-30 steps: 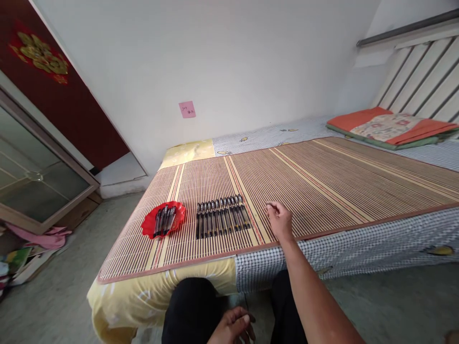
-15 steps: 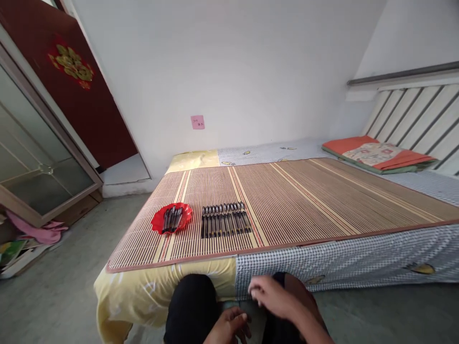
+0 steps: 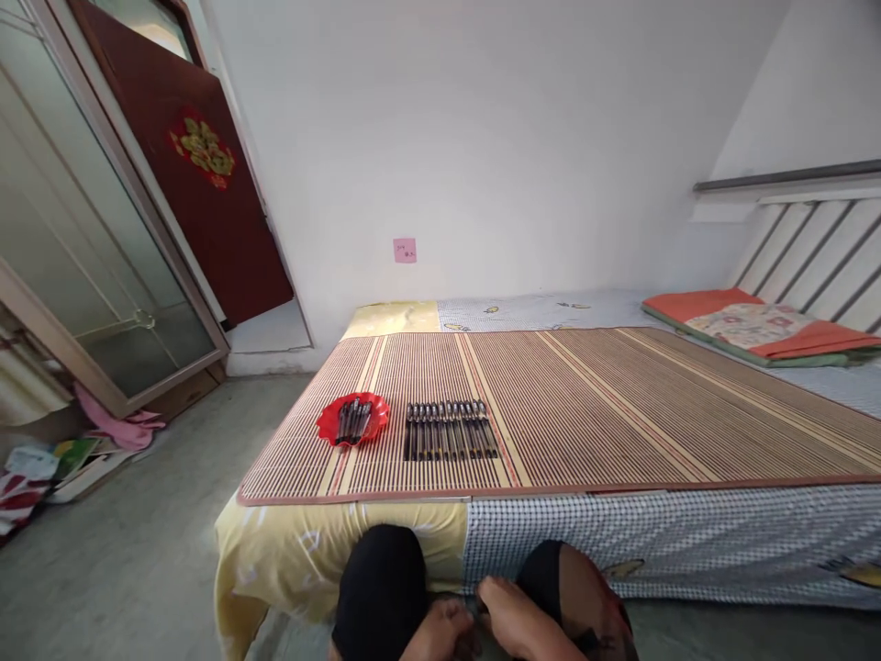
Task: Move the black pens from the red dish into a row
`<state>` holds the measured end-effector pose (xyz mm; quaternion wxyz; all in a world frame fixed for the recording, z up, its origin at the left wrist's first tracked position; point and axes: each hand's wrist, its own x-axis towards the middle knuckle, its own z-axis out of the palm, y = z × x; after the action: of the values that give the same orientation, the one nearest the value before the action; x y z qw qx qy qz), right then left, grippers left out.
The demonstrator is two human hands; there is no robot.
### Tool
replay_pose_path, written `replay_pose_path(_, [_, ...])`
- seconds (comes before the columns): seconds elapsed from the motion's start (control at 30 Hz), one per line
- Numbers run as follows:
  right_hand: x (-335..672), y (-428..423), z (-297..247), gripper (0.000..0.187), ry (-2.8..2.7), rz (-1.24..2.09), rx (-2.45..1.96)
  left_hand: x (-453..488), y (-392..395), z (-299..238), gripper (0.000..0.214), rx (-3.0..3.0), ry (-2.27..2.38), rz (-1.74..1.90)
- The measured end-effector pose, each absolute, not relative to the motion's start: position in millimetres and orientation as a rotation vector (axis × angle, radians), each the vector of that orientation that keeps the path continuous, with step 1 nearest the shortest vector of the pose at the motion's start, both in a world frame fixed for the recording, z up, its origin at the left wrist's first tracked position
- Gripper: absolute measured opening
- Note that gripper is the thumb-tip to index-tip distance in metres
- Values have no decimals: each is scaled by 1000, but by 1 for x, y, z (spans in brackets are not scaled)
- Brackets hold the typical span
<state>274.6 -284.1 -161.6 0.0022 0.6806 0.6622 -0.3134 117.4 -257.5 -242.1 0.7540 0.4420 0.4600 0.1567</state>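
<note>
Low at the bottom of the view, my left hand hangs between my knees, its fingers loosely bent. My right hand is close beside it with fingers pointing down and partly hidden; I see nothing held in either one. Beyond them on the bed, a row of several black pens lies side by side on a striped bamboo mat. A red scalloped plate to the left of the row holds a bunch of more black pens.
The bed's front edge, draped with a yellow and checked sheet, runs just past my knees. Folded orange bedding lies at the far right by a white slatted headboard. A glass-panelled door and pink cloth are at left.
My view has shifted left and tilted up, so the bed appears further right. My hands have come closer together and lower between my knees. The pens and plate stay put.
</note>
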Motion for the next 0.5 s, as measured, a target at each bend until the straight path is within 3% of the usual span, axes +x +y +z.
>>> replay_pose_path(0.5, [279,-290,-161,30,2060,-1018,2128,122,-260,-236,39,1063,1002,300])
